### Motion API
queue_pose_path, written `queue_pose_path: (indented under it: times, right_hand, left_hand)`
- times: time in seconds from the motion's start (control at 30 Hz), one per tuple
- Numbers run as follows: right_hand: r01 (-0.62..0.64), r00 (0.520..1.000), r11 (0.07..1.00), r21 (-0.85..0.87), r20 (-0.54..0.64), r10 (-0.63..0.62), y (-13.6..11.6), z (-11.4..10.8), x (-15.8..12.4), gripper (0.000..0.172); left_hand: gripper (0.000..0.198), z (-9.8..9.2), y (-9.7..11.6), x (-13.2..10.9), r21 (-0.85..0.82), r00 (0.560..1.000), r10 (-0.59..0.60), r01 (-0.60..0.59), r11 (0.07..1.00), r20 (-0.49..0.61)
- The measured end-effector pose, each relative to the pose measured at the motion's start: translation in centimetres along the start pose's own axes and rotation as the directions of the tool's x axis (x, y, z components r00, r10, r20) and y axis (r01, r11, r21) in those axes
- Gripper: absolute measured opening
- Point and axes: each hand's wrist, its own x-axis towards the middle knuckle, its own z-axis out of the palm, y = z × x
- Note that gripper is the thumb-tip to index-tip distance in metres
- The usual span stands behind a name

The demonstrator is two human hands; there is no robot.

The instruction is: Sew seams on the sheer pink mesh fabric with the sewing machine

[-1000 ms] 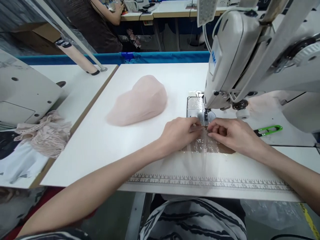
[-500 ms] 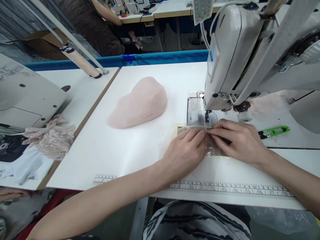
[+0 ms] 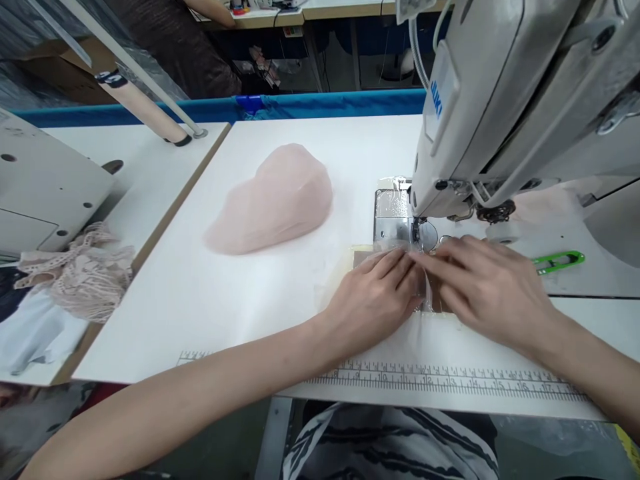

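A piece of thin, see-through fabric [image 3: 426, 293] lies under the needle area of the sewing machine [image 3: 465, 113], just in front of the metal needle plate [image 3: 393, 223]. My left hand [image 3: 383, 290] presses on it with the fingers bent and close together. From the right, my right hand [image 3: 493, 290] meets it, index finger reaching to the left fingertips and thumb curled below; slight blur softens these fingers. The fabric's edge between the hands is mostly hidden by them. Left of the machine, a pale pink sheer fabric piece [image 3: 280, 203] rests on the white table [image 3: 270, 300].
Green thread snips [image 3: 557, 261] lie right of my right hand. A printed ruler scale [image 3: 450, 380] runs along the front edge. Lace trim [image 3: 90, 280] is bunched on the left table beside another machine [image 3: 45, 187]. A person [image 3: 175, 47] is beyond the blue cloth edge [image 3: 340, 103].
The view has shifted closer to the machine. My right hand has moved slightly right, its fingers a little more spread, and now covers the snips' dark end. My left hand stays at the fabric.
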Motion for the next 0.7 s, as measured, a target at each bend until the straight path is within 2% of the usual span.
queue_pose_path:
  times: [0.13, 0.4, 0.7]
  right_hand:
    - [0.023, 1.0, 0.999, 0.026, 0.002, -0.023, -0.9, 0.4, 0.0, 0.031]
    - [0.012, 1.0, 1.0, -0.024, -0.015, -0.012, -0.2, 0.8, 0.1, 0.027]
    - [0.013, 1.0, 0.992, -0.123, -0.002, -0.013, -0.1, 1.1, 0.3, 0.031]
  left_hand:
    - [0.035, 0.3, -0.2, 0.1, -0.044, 1.0, -0.03, 0.03, 0.999, 0.0]
    - [0.037, 0.6, -0.5, 0.3, -0.118, 0.997, -0.072, 0.073, 0.99, 0.011]
    - [0.036, 0.9, -1.1, 0.8, -0.161, 0.993, -0.113, 0.119, 0.98, 0.043]
